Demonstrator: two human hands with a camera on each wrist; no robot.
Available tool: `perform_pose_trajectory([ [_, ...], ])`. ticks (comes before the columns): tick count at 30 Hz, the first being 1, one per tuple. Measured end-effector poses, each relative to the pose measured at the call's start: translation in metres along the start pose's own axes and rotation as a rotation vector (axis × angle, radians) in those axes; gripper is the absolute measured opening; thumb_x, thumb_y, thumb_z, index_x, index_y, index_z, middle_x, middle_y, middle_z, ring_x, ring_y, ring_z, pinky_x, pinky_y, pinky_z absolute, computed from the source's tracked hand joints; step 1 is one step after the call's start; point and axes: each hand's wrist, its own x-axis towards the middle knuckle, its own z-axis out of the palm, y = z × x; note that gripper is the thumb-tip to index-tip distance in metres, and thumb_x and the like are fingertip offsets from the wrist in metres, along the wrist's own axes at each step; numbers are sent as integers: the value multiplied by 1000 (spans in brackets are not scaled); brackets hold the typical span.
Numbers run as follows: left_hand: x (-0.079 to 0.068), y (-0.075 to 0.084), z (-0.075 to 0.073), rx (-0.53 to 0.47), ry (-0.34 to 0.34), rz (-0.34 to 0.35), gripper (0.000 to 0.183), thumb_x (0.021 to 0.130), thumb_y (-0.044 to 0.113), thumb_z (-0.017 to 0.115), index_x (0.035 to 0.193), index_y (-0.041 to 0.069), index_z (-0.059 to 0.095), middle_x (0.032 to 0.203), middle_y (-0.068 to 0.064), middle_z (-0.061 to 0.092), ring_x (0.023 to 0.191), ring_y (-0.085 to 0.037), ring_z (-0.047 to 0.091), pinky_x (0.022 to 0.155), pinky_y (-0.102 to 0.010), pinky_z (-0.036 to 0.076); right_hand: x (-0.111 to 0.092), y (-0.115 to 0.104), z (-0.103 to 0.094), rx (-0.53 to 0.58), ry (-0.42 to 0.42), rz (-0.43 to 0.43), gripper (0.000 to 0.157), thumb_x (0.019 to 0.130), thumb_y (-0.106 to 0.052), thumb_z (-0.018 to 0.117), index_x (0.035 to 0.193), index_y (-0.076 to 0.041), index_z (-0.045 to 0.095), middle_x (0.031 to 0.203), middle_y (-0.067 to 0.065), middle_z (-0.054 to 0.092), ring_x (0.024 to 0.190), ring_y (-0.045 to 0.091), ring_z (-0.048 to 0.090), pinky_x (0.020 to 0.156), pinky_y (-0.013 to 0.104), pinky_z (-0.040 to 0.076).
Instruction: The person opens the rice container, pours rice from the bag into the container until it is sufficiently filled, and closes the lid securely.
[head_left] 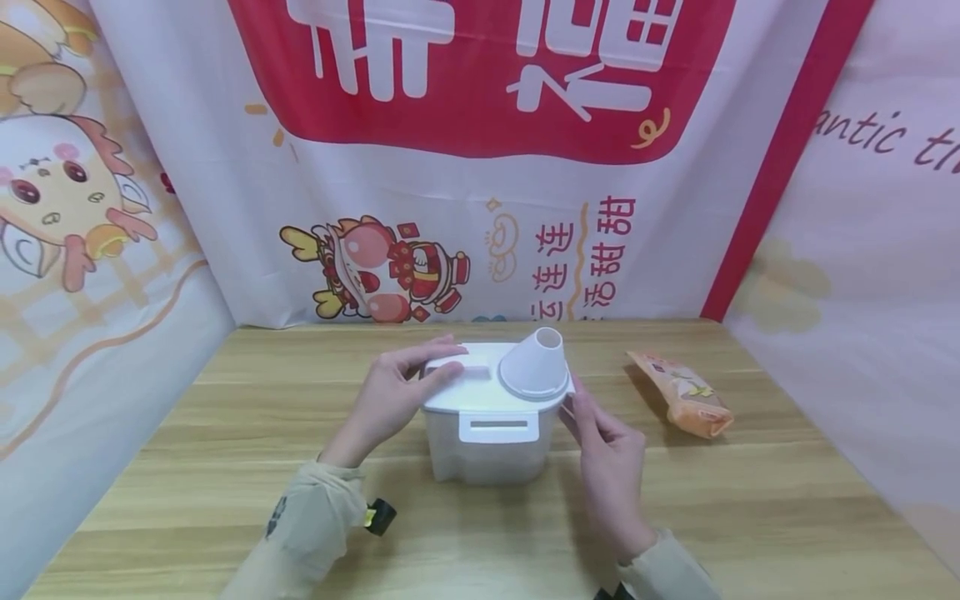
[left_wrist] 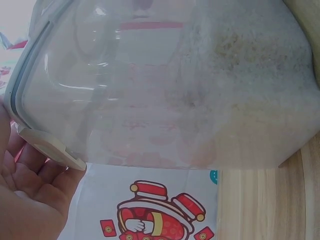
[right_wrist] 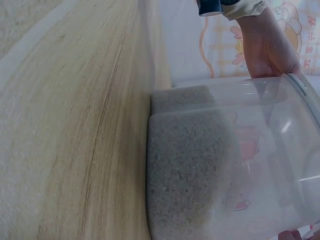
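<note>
A clear plastic storage container (head_left: pixel 491 462) with a white lid (head_left: pixel 442 396) stands upright on the table. Pale grain (right_wrist: pixel 182 175) fills its lower part in the right wrist view. A white cone-shaped cup (head_left: pixel 534 364) sits on the right of the lid. My left hand (head_left: pixel 393 396) grips the lid's left side, thumb on top; in the left wrist view its fingers curl at a side latch (left_wrist: pixel 52 147). With thumb and fingers, my right hand (head_left: pixel 611 454) holds the lid's right edge, below the cup. Another latch (head_left: pixel 498 427) lies across the front.
An orange and clear package (head_left: pixel 686 396) lies on the wooden table (head_left: pixel 300 367), right of the container. Printed cloth hangs behind (head_left: pixel 465 175) and along both sides. Dark wrist straps (head_left: pixel 380 517) show at the sleeves.
</note>
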Motion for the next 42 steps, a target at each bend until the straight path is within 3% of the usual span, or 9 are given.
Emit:
perform_pose_trajectory([
  [24,-2,2,2,12,27,-22,35,86,50,72,115,30,74,131,14,59,126,-4,49,109,-38,37,0,-2,-2,42,-6,28,33,98,-26,62,125,-8,67,125,2,65,112,20,63,95,33,50],
  [36,-1,4,3,1,14,-22,33,89,44,72,116,26,74,133,10,59,127,-6,49,109,-40,36,1,0,-4,42,0,59,35,98,-30,63,126,-10,67,126,2,65,114,19,62,94,31,51],
  [42,0,-1,3,7,18,-19,35,87,48,73,115,27,75,131,13,60,126,-5,49,108,-40,38,1,1,-5,57,-4,61,36,97,-29,63,126,-8,66,126,3,65,114,19,62,94,32,51],
])
